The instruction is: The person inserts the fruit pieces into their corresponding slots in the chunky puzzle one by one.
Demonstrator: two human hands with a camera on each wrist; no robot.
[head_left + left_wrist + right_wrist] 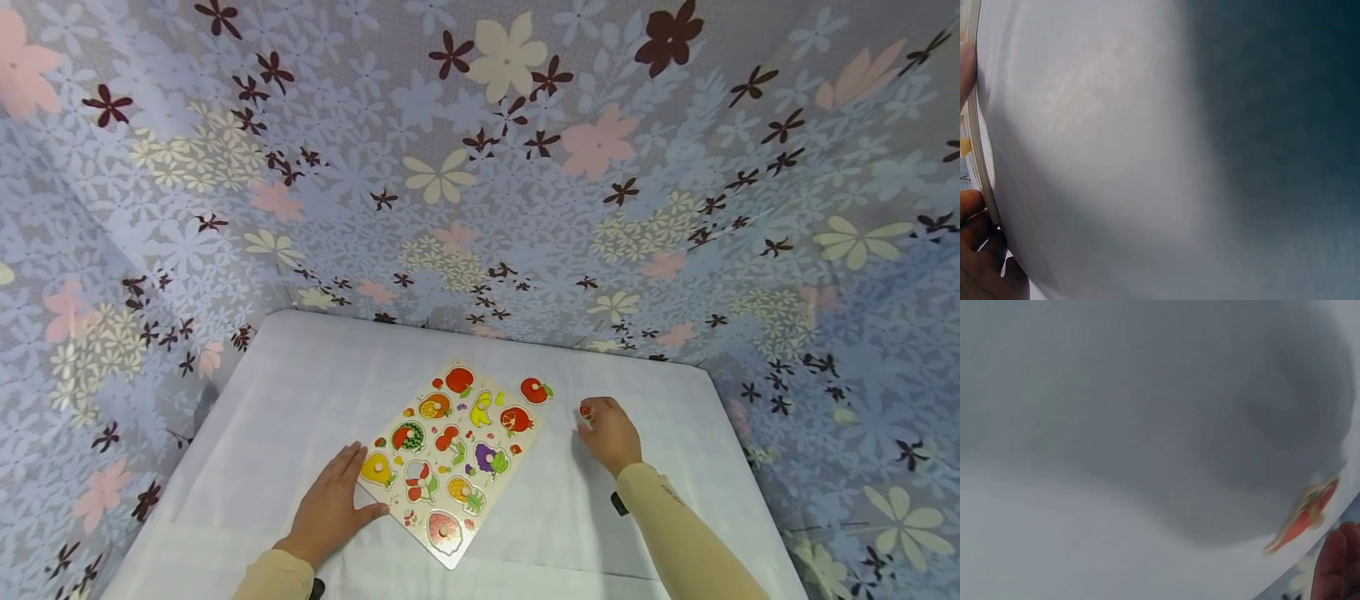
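A wooden fruit puzzle board (450, 560) lies slanted on the white-covered table, with several knobbed fruit pieces on it. My left hand (330, 504) rests at the board's left edge, thumb and fingers spread. In the left wrist view, fingers (982, 244) touch the board's edge (984, 169). To the right of the board, my right hand (611, 433) pinches a small red fruit puzzle piece (587, 414). The right wrist view shows the red and green piece (1307, 515) tilted and blurred, beside the fingers (1335, 562); the thumb is hidden there.
The white table cover (315, 375) extends around the board. A flowered cloth (480, 208) hangs behind the table and on both sides. On the board, a red apple piece (535, 390) sits at the far right corner, with a purple grape piece (486, 456) nearer.
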